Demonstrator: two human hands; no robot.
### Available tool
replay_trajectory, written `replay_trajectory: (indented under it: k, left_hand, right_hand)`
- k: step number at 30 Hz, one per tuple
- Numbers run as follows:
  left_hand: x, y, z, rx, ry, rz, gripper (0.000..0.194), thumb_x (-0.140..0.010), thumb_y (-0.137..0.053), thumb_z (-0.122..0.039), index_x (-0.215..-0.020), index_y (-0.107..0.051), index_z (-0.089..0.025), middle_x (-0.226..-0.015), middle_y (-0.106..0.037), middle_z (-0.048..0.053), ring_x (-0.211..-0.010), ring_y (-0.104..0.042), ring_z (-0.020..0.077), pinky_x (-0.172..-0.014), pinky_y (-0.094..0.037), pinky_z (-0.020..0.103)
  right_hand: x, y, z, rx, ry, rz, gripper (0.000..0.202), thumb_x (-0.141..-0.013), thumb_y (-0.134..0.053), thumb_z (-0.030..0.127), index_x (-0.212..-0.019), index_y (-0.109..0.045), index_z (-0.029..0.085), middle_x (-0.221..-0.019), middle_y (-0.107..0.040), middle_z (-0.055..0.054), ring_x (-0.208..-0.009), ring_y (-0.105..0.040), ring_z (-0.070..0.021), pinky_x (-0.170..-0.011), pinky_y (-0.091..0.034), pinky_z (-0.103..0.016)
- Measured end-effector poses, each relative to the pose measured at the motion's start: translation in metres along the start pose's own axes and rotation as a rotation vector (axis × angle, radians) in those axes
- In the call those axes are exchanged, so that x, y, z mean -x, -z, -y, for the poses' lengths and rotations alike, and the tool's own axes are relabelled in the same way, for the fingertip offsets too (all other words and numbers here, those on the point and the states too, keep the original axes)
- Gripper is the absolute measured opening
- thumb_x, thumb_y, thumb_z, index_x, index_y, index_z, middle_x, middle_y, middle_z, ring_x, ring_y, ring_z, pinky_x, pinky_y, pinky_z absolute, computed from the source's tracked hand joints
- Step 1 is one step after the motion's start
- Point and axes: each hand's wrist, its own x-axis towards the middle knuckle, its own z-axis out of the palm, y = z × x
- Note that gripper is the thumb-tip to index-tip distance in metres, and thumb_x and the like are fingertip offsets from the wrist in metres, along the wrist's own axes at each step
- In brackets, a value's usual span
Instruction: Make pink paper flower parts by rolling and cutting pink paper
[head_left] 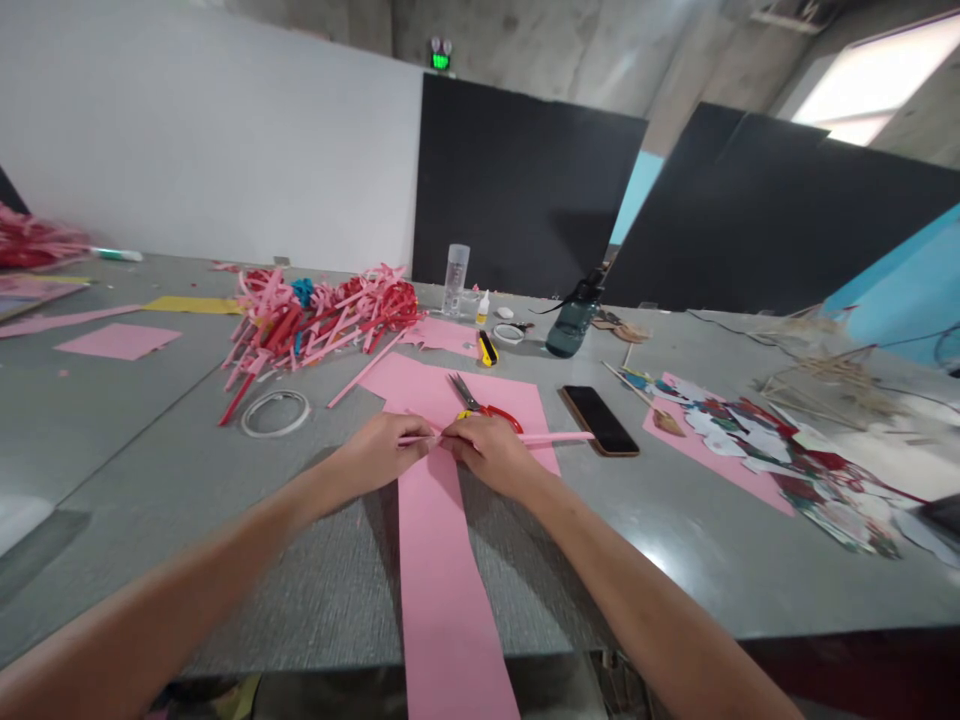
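Observation:
Both hands meet over the middle of the table, pinching a narrow pink paper strip [559, 437]. My left hand [386, 448] is closed on its left part, and my right hand [487, 450] grips it close by, with the free end sticking out to the right. Beneath them a long pink paper sheet [442, 570] runs toward me and hangs over the table's front edge. Just beyond my right hand, scissors [484, 405] with red handles lie on a wider pink sheet [525, 400]. The fingertips hide the spot where they hold the strip.
Left lie a pile of pink and red paper strips [322, 315] and a tape roll [275, 413]. A phone [600, 420], a dark bottle [576, 318], a clear bottle [455, 280] and a yellow-black cutter [487, 349] stand or lie around. Paper cutouts [757, 440] cover the right side.

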Motion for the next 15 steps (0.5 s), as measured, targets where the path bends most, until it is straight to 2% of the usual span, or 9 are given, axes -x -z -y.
replay_trajectory:
  k: [3, 8, 11, 15]
  left_hand:
    - [-0.0006, -0.0008, -0.0003, 0.035, 0.007, -0.006, 0.021, -0.091, -0.052, -0.028, -0.084, -0.069, -0.018, -0.079, -0.069, 0.001, -0.072, -0.06, 0.0146, -0.065, -0.042, 0.024]
    - [-0.0018, -0.0024, 0.0012, -0.021, 0.024, -0.035, 0.035, -0.093, -0.046, -0.034, -0.064, -0.057, -0.017, -0.06, -0.05, -0.003, -0.06, -0.046, 0.0113, -0.056, -0.032, 0.024]
    - [-0.0015, -0.0015, -0.0004, -0.04, 0.024, -0.021, 0.03, -0.091, -0.047, -0.029, -0.065, -0.057, -0.017, -0.061, -0.052, -0.003, -0.06, -0.046, 0.0114, -0.057, -0.033, 0.024]
    - [-0.0004, 0.0009, -0.004, -0.005, 0.022, 0.003, 0.024, -0.089, -0.049, -0.027, -0.075, -0.065, -0.017, -0.069, -0.063, -0.001, -0.066, -0.054, 0.0133, -0.061, -0.038, 0.025]
  right_hand:
    - [0.0002, 0.0, -0.0003, -0.006, 0.002, -0.022, 0.017, -0.092, -0.059, 0.009, -0.095, -0.073, 0.019, -0.092, -0.076, -0.005, -0.085, -0.067, -0.0189, -0.074, -0.044, -0.027]
    - [0.0006, 0.0018, 0.0028, -0.029, 0.0, -0.072, 0.016, -0.09, -0.062, 0.009, -0.096, -0.073, 0.019, -0.095, -0.076, -0.005, -0.087, -0.068, -0.019, -0.077, -0.046, -0.028]
    - [0.0007, 0.0024, 0.0044, -0.028, 0.005, -0.07, 0.017, -0.088, -0.064, 0.007, -0.095, -0.073, 0.019, -0.095, -0.076, -0.004, -0.088, -0.067, -0.019, -0.078, -0.046, -0.028]
    - [0.0005, 0.0037, 0.0054, -0.023, -0.004, -0.057, 0.016, -0.088, -0.065, 0.008, -0.095, -0.073, 0.02, -0.094, -0.076, -0.004, -0.086, -0.067, -0.0185, -0.074, -0.045, -0.028]
